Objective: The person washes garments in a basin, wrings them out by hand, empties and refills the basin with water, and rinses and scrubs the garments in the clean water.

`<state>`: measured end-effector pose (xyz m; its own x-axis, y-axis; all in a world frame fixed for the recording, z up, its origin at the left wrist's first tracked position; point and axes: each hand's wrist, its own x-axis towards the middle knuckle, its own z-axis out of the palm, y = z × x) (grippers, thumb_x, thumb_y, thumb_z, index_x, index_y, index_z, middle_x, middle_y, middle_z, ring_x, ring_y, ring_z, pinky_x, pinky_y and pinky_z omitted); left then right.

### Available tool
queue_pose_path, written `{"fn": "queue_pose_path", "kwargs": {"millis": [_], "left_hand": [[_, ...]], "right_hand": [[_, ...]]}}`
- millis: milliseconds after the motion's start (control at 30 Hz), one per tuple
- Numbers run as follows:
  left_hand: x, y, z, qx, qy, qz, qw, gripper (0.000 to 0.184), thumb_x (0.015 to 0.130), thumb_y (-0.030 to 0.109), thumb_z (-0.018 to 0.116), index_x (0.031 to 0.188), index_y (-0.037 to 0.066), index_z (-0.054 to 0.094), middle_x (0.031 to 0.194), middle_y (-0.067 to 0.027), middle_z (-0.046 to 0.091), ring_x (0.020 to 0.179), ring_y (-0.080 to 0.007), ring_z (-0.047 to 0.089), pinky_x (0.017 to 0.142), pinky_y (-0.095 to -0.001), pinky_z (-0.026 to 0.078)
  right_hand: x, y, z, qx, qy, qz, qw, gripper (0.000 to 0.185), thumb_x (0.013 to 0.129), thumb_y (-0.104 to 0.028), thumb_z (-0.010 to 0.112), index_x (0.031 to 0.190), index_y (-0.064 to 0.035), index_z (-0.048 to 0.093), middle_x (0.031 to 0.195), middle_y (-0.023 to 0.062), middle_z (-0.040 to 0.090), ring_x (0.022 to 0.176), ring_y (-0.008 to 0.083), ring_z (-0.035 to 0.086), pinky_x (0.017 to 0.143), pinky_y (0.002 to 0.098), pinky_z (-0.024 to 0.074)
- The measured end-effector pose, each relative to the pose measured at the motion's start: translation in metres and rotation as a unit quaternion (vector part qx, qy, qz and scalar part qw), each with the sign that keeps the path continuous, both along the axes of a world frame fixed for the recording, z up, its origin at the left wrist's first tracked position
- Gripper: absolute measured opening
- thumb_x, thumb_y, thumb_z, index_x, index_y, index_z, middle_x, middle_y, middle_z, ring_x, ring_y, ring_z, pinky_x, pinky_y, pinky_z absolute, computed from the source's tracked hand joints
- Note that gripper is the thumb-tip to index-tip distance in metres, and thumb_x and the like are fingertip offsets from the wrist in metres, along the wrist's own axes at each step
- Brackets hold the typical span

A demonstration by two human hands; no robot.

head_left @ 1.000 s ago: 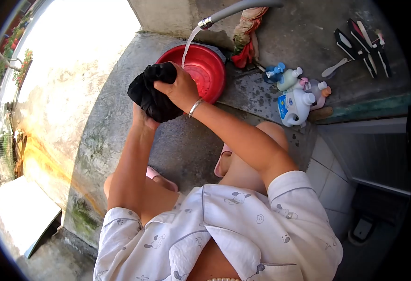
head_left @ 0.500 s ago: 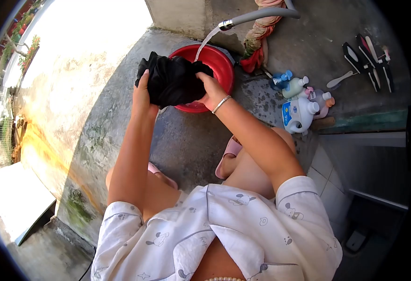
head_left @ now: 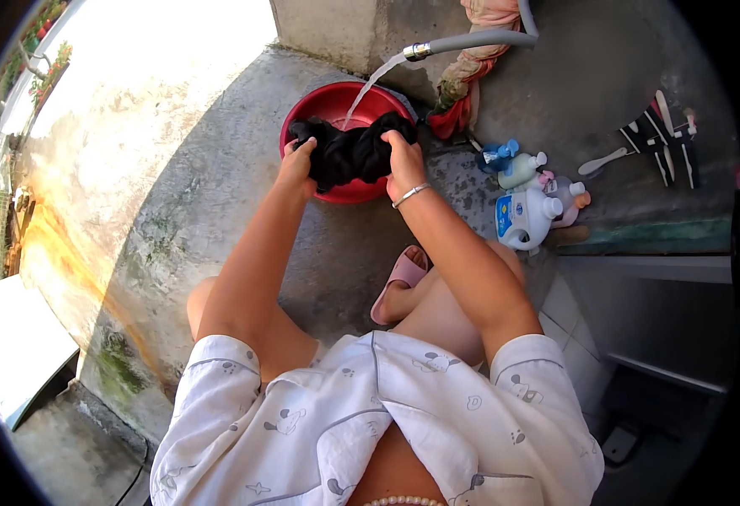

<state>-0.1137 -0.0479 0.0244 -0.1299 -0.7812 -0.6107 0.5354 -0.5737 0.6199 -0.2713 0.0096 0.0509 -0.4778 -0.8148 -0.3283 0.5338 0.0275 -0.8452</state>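
Observation:
A bunched black cloth [head_left: 349, 154] is stretched between my two hands over the near part of a red basin [head_left: 302, 108]. My left hand [head_left: 296, 167] grips its left end, thumb on top. On the other end, my right hand [head_left: 403, 164] is closed, with a bracelet at the wrist. Water runs from a grey hose [head_left: 479, 39] with a metal end into the basin, just behind the cloth. What kind of garment the cloth is, I cannot tell. The fingers under it are hidden.
Several bottles stand to the right, among them a white jug [head_left: 523, 218] and a blue bottle [head_left: 496, 157]. Beyond them lie a white-handled brush [head_left: 603, 161] and black-and-white slippers or strips [head_left: 661, 139]. A twisted cloth [head_left: 469, 72] wraps a pipe behind the basin.
Both hands have brought the black cloth rightward and lower over the basin, from its left rim. It now hangs narrower and more stretched. The water keeps running.

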Motion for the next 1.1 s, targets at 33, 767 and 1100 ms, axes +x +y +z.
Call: {"fn": "queue_pose_path", "kwargs": {"millis": [33, 767, 1100], "left_hand": [[0.0, -0.004, -0.011, 0.0, 0.0, 0.001, 1.0, 0.037, 0.091, 0.011, 0.057, 0.126, 0.011, 0.045, 0.122, -0.0172, 0.053, 0.109, -0.0319, 0.057, 0.091, -0.0473, 0.051], [0.057, 0.002, 0.046, 0.007, 0.103, -0.032, 0.994, 0.034, 0.1, 0.032, 0.041, 0.119, 0.009, 0.057, 0.113, -0.0148, 0.063, 0.097, -0.0269, 0.063, 0.078, -0.0454, 0.051], [0.106, -0.007, 0.102, -0.179, 0.264, 0.029, 0.947, 0.043, 0.096, 0.029, 0.053, 0.127, -0.001, 0.05, 0.104, -0.0119, 0.062, 0.095, -0.0231, 0.063, 0.086, -0.0351, 0.053]], "right_hand": [[-0.003, -0.002, -0.006, 0.0, 0.0, 0.001, 1.0, 0.027, 0.075, -0.011, 0.063, 0.1, -0.0008, 0.058, 0.096, 0.0098, 0.062, 0.084, 0.0218, 0.065, 0.073, 0.0359, 0.0542], [0.036, -0.012, -0.001, -0.124, 0.355, 0.194, 0.906, 0.025, 0.084, -0.003, 0.058, 0.109, -0.0022, 0.062, 0.105, 0.0114, 0.065, 0.1, 0.023, 0.062, 0.089, 0.0308, 0.0461], [0.024, -0.003, 0.069, -0.143, 0.157, 0.154, 0.965, 0.017, 0.089, -0.005, 0.056, 0.104, -0.0004, 0.065, 0.102, 0.0026, 0.066, 0.096, 0.0132, 0.061, 0.086, 0.0269, 0.0462]]}}
